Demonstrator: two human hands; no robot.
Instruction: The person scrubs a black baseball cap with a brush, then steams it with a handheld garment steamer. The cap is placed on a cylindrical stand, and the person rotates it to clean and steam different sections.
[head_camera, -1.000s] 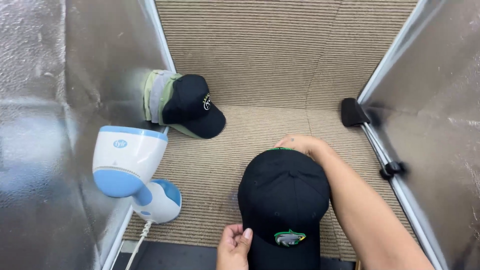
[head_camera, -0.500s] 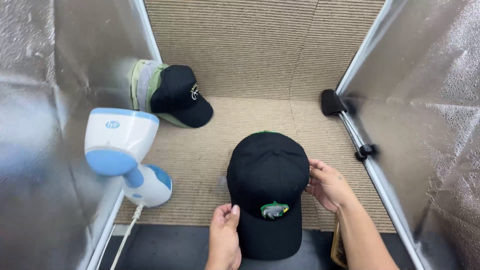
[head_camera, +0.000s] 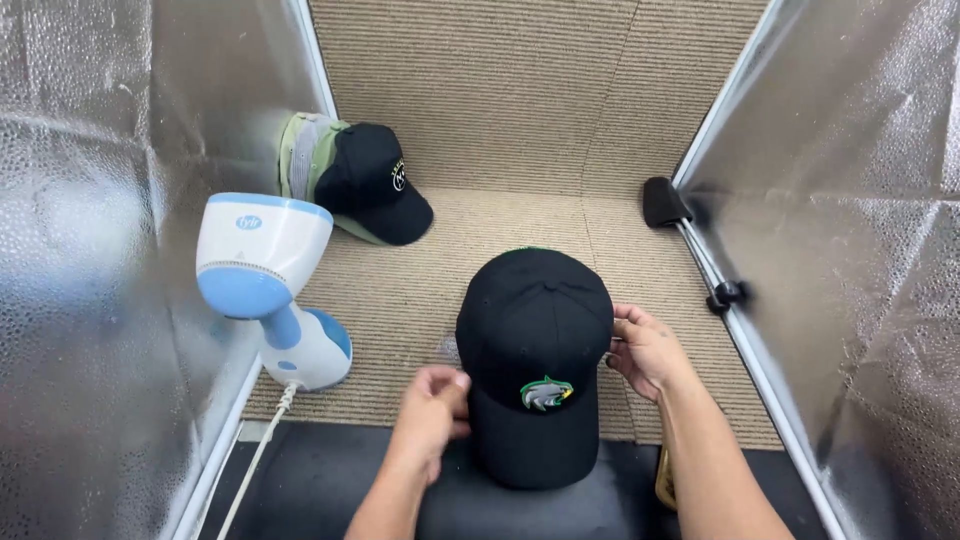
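Note:
A black baseball cap (head_camera: 535, 330) with a green and white animal patch on its front rests on the ribbed beige mat (head_camera: 420, 290), its brim pointing toward me. My left hand (head_camera: 432, 410) pinches the cap's lower left edge beside the brim. My right hand (head_camera: 645, 348) holds the cap's right side with fingers curled against the crown. Both forearms reach in from the bottom of the view.
A white and blue handheld garment steamer (head_camera: 268, 278) stands at the left with its cord trailing down. A stack of caps, black one on top (head_camera: 370, 180), lies at the back left. Silvery foil walls (head_camera: 850, 250) close in both sides, with black clips (head_camera: 664, 202) along the right.
My right hand has come from the cap's far edge round to its right side. My left hand has moved up along the left edge. The cap now sits a little farther onto the mat.

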